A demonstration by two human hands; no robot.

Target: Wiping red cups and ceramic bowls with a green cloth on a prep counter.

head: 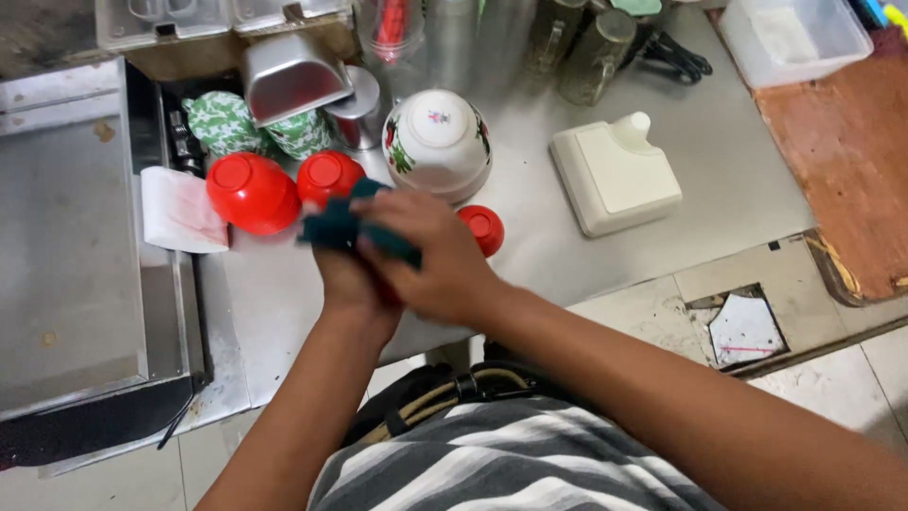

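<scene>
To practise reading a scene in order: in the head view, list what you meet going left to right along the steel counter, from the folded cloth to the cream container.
White folded cloth → large red upturned bowl → hands with dark green cloth → small red cup → cream square container.

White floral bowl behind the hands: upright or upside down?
Upside down. The white floral bowl shows its round foot ring on top, and its wider rim rests on the steel counter.

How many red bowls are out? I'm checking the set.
3: a large one at left, one beside it, one right of the hands. Another may be hidden under them.
</scene>
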